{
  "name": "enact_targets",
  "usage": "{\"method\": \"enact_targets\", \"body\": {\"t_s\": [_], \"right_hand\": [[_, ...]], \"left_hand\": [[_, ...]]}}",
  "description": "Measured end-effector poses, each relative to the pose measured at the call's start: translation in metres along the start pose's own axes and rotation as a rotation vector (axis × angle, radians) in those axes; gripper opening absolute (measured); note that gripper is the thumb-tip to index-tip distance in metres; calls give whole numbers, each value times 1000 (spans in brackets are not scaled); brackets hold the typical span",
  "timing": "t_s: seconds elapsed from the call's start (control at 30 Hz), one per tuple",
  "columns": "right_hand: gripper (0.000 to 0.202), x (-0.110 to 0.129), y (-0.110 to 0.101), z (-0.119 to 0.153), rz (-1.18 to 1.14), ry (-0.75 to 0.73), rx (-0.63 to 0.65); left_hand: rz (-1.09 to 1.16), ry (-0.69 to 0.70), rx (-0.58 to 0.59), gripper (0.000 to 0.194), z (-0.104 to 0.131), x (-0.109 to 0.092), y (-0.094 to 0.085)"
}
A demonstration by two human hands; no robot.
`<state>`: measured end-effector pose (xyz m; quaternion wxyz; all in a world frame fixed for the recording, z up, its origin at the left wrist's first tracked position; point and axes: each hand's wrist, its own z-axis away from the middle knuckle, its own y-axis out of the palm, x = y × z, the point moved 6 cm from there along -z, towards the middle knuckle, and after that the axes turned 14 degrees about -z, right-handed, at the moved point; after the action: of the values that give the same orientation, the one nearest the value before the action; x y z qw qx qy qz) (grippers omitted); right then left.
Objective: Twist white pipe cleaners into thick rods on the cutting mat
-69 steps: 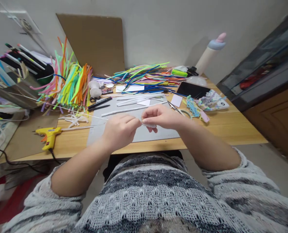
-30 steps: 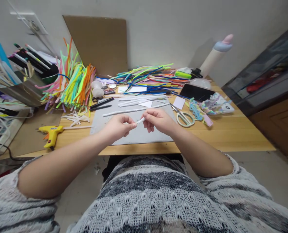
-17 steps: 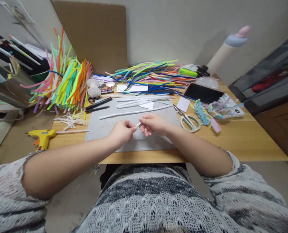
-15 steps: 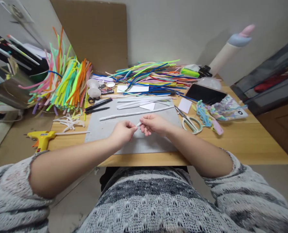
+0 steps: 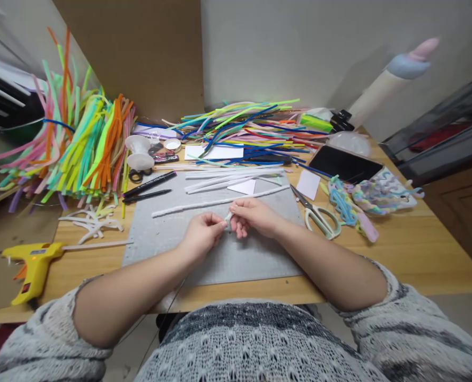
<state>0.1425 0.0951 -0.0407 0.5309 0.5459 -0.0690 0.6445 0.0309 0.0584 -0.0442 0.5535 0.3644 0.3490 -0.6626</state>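
Okay, head view. From where I stand, the small white piece [image 5: 228,217] is just below frame centre, over the grey mat [image 5: 239,262]. It looks short, narrow and matte white, tilted, upper end leaning right; most of it is hidden by fingers, so can't tell full shape or texture. Left hand [image 5: 202,236]: thumb and index pinched closed on its lower end. Right hand [image 5: 252,217]: thumb and index closed on its upper end, other fingers loosely curled below. Long white stem [image 5: 220,201] lies just behind the hands on the mat, slim, slightly bent, fuzzy-looking. More white stems [image 5: 220,180] farther up the frame. Scissors [image 5: 317,215] right of the mat, blades partly on it. Yellow glue gun [image 5: 35,265] lower left, stick pointing right.
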Motion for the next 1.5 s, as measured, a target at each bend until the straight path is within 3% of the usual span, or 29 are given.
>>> {"method": "enact_targets", "body": {"t_s": [0.2,0.27,0.37,0.47,0.53,0.63,0.77,0.87,1.03,1.13,1.23,1.37,1.5], "right_hand": [[28,-3,3,4,18,27,29],[29,6,-4,7,76,-43,-64],[23,34,-27,15,258,-274,-269],[16,64,-52,29,539,-521,-498],[13,78,-60,35,812,-597,-575],[13,85,-51,25,1139,-625,-476],[14,82,-22,-10,1255,-690,-205],[24,75,-10,-39,1374,-697,-237],[8,66,-1,-65,1561,-655,-227],[16,81,9,-54,1416,-786,-202],[29,105,27,-21,1279,-968,-172],[30,114,54,26,1429,-959,-92],[23,95,64,57,1511,-941,47]], "left_hand": [[-53,-66,213,16,1,5,6],[-16,-115,216,15,2,8,3],[49,-158,185,14,5,11,-4],[157,-166,175,13,6,13,-10],[212,-148,160,12,5,13,-14],[221,-90,144,15,3,10,-17],[208,-37,136,17,2,8,-16],[204,-30,118,18,3,8,-18],[218,-33,130,18,4,7,-17],[225,-38,124,17,4,7,-16],[225,-44,124,16,4,7,-16],[262,-20,128,15,4,6,-17],[310,-13,169,13,3,6,-16]]}}
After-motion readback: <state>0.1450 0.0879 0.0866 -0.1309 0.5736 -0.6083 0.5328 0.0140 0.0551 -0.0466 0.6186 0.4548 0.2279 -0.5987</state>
